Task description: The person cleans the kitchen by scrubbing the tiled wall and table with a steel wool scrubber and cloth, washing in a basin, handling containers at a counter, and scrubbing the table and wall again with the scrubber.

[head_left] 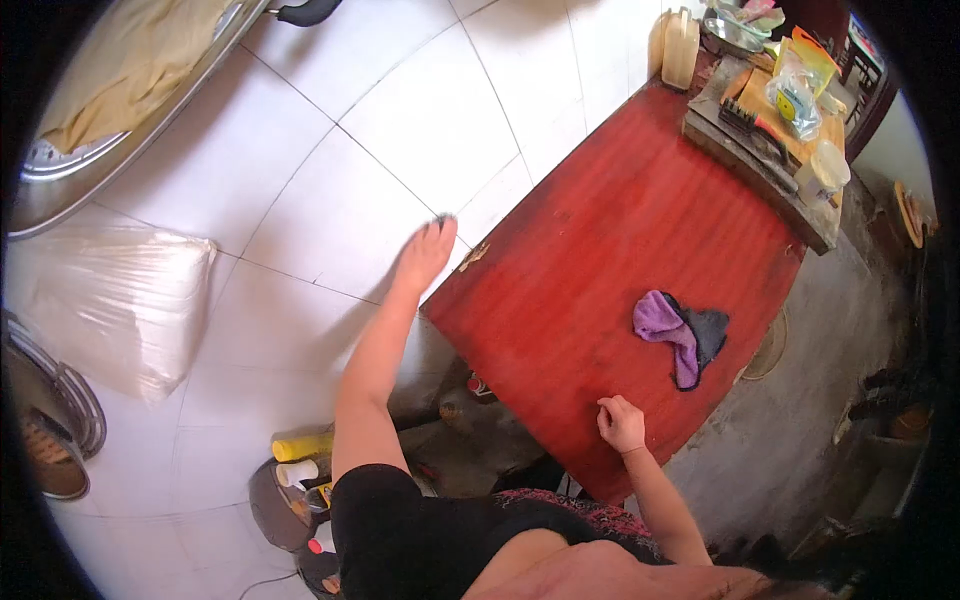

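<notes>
My left hand [428, 258] reaches out over the white tiles, beside the corner of the red tabletop. Its fingers are bent together around a small dark spot at their tips, too small to name. Closer to me, my right hand [622, 424] is at the near side of the red table [600, 250], fingers curled in and nothing visible in them. A crumpled purple and dark grey cloth [680, 335] lies on the table just beyond that hand.
A worn ledge [760, 170] at the far end carries a brush [755, 130], a white cup [825, 170] and plastic bags. On the left are a large metal pan [110, 165] with cloth and a filled white bag [130, 300]. Bottles, one yellow [300, 446], stand low beside me.
</notes>
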`<state>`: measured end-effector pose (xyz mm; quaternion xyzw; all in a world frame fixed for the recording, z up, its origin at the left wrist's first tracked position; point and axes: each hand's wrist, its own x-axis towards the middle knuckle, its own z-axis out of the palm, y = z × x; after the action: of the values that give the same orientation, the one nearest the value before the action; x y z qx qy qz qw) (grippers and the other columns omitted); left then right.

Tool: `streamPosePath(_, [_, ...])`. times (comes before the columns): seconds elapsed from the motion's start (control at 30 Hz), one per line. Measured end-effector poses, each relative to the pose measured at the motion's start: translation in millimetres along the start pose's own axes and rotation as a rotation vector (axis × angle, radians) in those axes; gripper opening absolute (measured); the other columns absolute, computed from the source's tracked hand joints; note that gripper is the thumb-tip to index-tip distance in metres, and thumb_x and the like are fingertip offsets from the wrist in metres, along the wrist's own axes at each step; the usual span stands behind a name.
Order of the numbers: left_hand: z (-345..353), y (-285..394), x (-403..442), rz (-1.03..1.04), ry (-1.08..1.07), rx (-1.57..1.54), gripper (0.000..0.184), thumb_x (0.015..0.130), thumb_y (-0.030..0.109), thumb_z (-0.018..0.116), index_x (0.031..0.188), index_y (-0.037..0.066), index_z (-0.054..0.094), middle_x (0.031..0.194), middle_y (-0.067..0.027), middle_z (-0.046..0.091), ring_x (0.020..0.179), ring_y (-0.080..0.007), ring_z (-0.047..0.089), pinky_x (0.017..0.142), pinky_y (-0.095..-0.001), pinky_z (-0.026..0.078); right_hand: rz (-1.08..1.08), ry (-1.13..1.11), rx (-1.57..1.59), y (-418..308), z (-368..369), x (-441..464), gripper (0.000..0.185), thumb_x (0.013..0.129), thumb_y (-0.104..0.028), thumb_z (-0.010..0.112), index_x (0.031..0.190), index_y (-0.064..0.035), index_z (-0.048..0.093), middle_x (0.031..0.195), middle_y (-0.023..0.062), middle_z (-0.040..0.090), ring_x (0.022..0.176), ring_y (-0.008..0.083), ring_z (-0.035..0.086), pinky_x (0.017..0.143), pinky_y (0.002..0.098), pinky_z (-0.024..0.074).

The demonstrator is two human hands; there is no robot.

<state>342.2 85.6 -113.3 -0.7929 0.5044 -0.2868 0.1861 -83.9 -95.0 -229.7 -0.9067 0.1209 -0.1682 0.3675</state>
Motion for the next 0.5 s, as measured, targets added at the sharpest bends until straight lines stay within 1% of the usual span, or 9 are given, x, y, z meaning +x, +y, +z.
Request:
streamPosePath(0.13, [-41, -27, 6, 0.023, -0.038, 0.147, 0.026, 0.080, 0.011, 0.049, 0.106, 0.005, 0.052, 0.102, -0.0036, 0.052, 0.084, -0.0175, 0.054, 0.071, -0.0257, 0.050, -0.009, 0.013, 0.029, 2, 4, 0, 0.013, 0.072, -0.004, 0.059, 0.085, -0.0072, 0.059, 0.073, 0.0098, 0.057, 0.066, 0.0286, 0.059, 0.058, 0.0361, 0.0498])
streamPosePath(0.17, [-71, -50, 30, -0.016, 0.105, 0.280, 0.028, 0.081, 0.011, 0.050, 0.108, 0.006, 0.052, 0.104, -0.0039, 0.051, 0.083, -0.0184, 0.053, 0.068, -0.0263, 0.048, -0.003, 0.006, 0.031, 1, 4, -1, 0.013, 0.072, -0.004, 0.059, 0.085, -0.0071, 0.059, 0.073, 0.0098, 0.057, 0.066, 0.0287, 0.059, 0.058, 0.0362, 0.0498])
streamPosePath(0.23, [-140, -99, 83, -0.237, 0.167, 0.047, 0.030, 0.083, 0.008, 0.048, 0.113, 0.007, 0.051, 0.108, -0.0060, 0.052, 0.082, -0.0222, 0.052, 0.068, -0.0324, 0.046, 0.012, -0.001, 0.029, -1, 3, 1, 0.013, 0.072, -0.004, 0.059, 0.085, -0.0071, 0.059, 0.073, 0.0100, 0.057, 0.066, 0.0287, 0.059, 0.058, 0.0363, 0.0497])
streamPosePath(0.27, [-172, -108, 97, -0.279, 0.449, 0.145, 0.033, 0.082, 0.001, 0.049, 0.115, 0.001, 0.052, 0.106, -0.0156, 0.055, 0.087, -0.0281, 0.054, 0.077, -0.0370, 0.045, 0.013, 0.007, 0.028, -2, 5, 1, 0.013, 0.072, -0.004, 0.059, 0.085, -0.0071, 0.059, 0.073, 0.0100, 0.057, 0.066, 0.0288, 0.059, 0.058, 0.0364, 0.0497])
streamPosePath(0.33, [-179, -118, 96, -0.292, 0.496, 0.138, 0.030, 0.083, 0.004, 0.050, 0.113, 0.003, 0.053, 0.104, -0.0173, 0.056, 0.085, -0.0305, 0.055, 0.079, -0.0387, 0.045, 0.017, 0.016, 0.020, 0, 6, -1, 0.013, 0.072, -0.004, 0.060, 0.085, -0.0072, 0.059, 0.073, 0.0101, 0.057, 0.066, 0.0288, 0.059, 0.058, 0.0367, 0.0496])
streamPosePath(0.4, [-129, -109, 73, -0.271, 0.312, -0.273, 0.028, 0.085, 0.009, 0.051, 0.112, 0.004, 0.054, 0.106, -0.0157, 0.055, 0.084, -0.0298, 0.056, 0.079, -0.0389, 0.046, -0.002, 0.025, 0.021, -1, 5, -2, 0.013, 0.072, -0.005, 0.060, 0.085, -0.0069, 0.059, 0.073, 0.0103, 0.057, 0.065, 0.0290, 0.059, 0.058, 0.0368, 0.0495])
streamPosePath(0.43, [-135, -82, 77, -0.493, -0.161, -0.475, 0.028, 0.086, 0.012, 0.049, 0.112, 0.003, 0.053, 0.111, -0.0116, 0.053, 0.085, -0.0266, 0.056, 0.076, -0.0373, 0.049, -0.013, 0.036, 0.017, -1, 5, 0, 0.013, 0.071, -0.005, 0.060, 0.085, -0.0068, 0.059, 0.073, 0.0103, 0.057, 0.065, 0.0290, 0.059, 0.058, 0.0368, 0.0494])
streamPosePath(0.47, [-90, -71, 58, -0.022, 0.072, 0.075, 0.028, 0.087, 0.012, 0.045, 0.113, 0.002, 0.052, 0.109, -0.0111, 0.053, 0.083, -0.0257, 0.055, 0.074, -0.0349, 0.049, -0.029, 0.037, 0.021, 1, 3, -2, 0.014, 0.071, -0.005, 0.060, 0.085, -0.0066, 0.059, 0.073, 0.0105, 0.057, 0.065, 0.0290, 0.059, 0.058, 0.0366, 0.0493])
streamPosePath(0.5, [-99, -72, 65, -0.027, 0.073, 0.128, 0.029, 0.086, 0.011, 0.046, 0.113, 0.003, 0.051, 0.108, -0.0105, 0.053, 0.082, -0.0251, 0.055, 0.074, -0.0337, 0.049, -0.044, 0.043, 0.024, 4, 4, -4, 0.014, 0.071, -0.005, 0.060, 0.085, -0.0064, 0.059, 0.073, 0.0107, 0.057, 0.065, 0.0291, 0.059, 0.057, 0.0365, 0.0493])
